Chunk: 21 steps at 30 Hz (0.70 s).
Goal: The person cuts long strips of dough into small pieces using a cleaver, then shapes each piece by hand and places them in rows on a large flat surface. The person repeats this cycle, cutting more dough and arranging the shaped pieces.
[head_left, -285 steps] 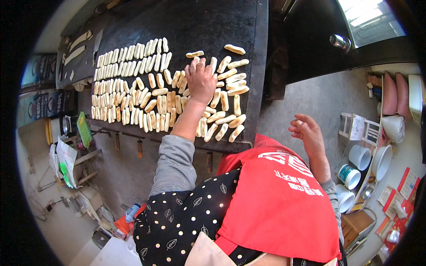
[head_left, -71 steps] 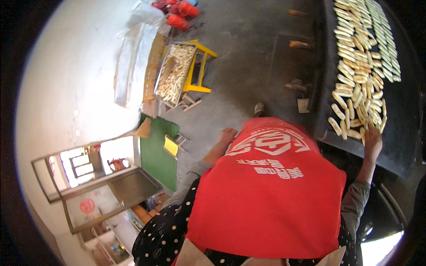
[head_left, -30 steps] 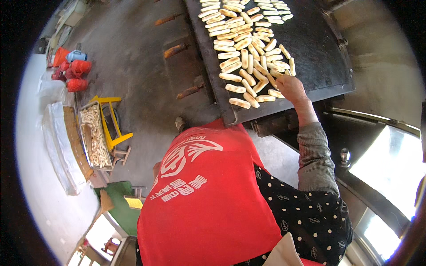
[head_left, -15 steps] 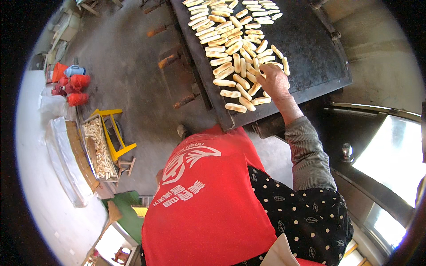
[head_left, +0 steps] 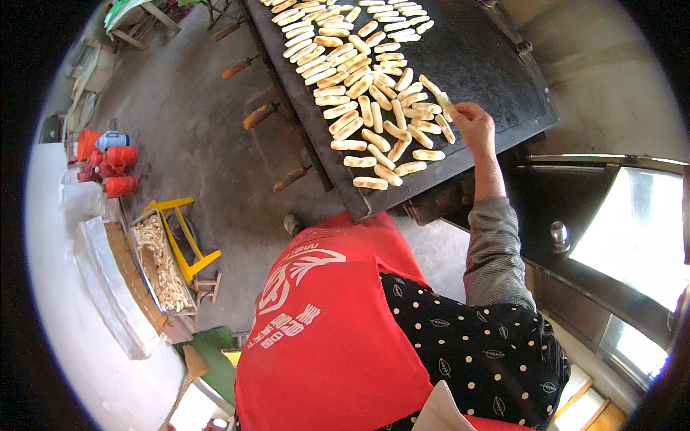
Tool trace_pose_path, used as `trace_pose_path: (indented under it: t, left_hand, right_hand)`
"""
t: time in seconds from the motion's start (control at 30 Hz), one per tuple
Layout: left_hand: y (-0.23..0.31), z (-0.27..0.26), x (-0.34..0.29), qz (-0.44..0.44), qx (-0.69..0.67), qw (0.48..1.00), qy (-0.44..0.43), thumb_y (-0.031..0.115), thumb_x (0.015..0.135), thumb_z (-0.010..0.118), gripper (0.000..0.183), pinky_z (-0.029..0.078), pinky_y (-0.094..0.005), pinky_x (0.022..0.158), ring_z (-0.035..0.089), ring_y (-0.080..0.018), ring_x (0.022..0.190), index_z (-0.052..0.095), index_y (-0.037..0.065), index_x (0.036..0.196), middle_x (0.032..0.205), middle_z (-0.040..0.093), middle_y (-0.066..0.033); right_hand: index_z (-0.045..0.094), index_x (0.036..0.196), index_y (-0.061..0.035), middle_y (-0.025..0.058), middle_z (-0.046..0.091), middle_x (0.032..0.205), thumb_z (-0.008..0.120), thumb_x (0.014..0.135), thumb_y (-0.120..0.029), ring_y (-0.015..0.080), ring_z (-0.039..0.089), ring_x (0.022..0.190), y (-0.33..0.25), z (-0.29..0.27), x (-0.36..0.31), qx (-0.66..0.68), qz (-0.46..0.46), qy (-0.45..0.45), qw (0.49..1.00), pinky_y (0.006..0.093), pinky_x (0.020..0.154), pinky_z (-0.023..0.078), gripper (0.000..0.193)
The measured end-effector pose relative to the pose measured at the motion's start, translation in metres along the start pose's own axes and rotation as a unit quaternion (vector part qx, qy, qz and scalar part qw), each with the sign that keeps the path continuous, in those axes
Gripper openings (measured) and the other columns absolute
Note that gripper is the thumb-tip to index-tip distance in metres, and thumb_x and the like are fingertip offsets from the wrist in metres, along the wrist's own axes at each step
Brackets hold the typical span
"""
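My right hand (head_left: 474, 128) reaches over the near right part of a large black griddle (head_left: 496, 86). Its fingers are closed on one end of a pale finger-shaped bread roll (head_left: 445, 106), which tilts up and away from me. Beside and left of it lie many more such rolls (head_left: 374, 140), some browned on top and others still pale. Those close to my hand point in mixed directions; farther off they lie in rows. My left hand is out of view.
Wooden handles (head_left: 260, 115) stick out from the griddle's left side. On the left, a tray (head_left: 154, 284) full of small bread pieces stands near a yellow frame (head_left: 188, 230). Red bundles (head_left: 121, 158) sit farther back. A metal-edged counter (head_left: 575, 276) is at the right.
My right hand has moved to the right, off the middle of the loose rolls, and now a roll shows in its fingers. The whole view has shifted slightly.
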<state>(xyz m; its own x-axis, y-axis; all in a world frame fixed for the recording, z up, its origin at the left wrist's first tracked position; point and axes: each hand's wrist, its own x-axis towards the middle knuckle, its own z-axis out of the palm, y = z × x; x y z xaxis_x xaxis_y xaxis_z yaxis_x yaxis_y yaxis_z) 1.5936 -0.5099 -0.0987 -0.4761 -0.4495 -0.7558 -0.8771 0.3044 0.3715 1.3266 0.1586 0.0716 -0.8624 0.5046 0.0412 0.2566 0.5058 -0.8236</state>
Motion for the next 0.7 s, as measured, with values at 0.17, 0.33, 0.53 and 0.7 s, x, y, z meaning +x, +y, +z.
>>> trace_pose_path:
  t: [0.17,0.33,0.53,0.7]
  left_hand:
    - [0.001,-0.006,0.001,0.009,-0.001,1.0,0.005,0.027,0.082,0.058,0.022,0.049,-0.0368,0.06,0.062,-0.0237,0.07,0.066,0.007,0.084,0.077,0.066,-0.0125]
    - [0.002,-0.012,0.0,0.012,0.001,1.0,0.009,0.027,0.082,0.058,0.022,0.048,-0.037,0.06,0.063,-0.0243,0.07,0.066,0.007,0.084,0.077,0.066,-0.0128]
    - [0.002,0.004,-0.003,0.005,0.009,1.0,-0.012,0.028,0.082,0.059,0.022,0.048,-0.0374,0.06,0.063,-0.0251,0.069,0.066,0.008,0.084,0.077,0.066,-0.0132]
    - [0.0,0.004,-0.011,0.007,0.007,1.0,-0.011,0.028,0.081,0.059,0.022,0.048,-0.0376,0.06,0.063,-0.0258,0.069,0.065,0.008,0.084,0.076,0.066,-0.0135]
  right_hand:
    - [0.07,0.094,-0.0065,0.0065,0.07,0.085,0.07,0.078,-0.02,0.0146,0.065,0.078,0.035,-0.015,-0.004,-0.128,0.077,0.039,0.988,0.028,0.073,0.051,0.021]
    - [0.071,0.09,-0.009,0.0083,0.068,0.084,0.066,0.076,-0.02,0.0225,0.066,0.078,0.041,-0.006,-0.017,-0.253,0.001,0.034,0.967,0.0335,0.073,0.052,0.018]
    - [0.068,0.093,-0.0068,0.0122,0.065,0.098,0.059,0.079,-0.019,0.0323,0.06,0.096,0.021,0.013,0.013,-0.238,-0.134,0.079,0.959,0.0408,0.086,0.047,0.021]
    - [0.067,0.095,-0.0078,0.0125,0.064,0.102,0.055,0.08,-0.021,0.0343,0.058,0.1,0.003,0.044,0.046,-0.271,-0.133,0.047,0.952,0.0453,0.086,0.046,0.024]
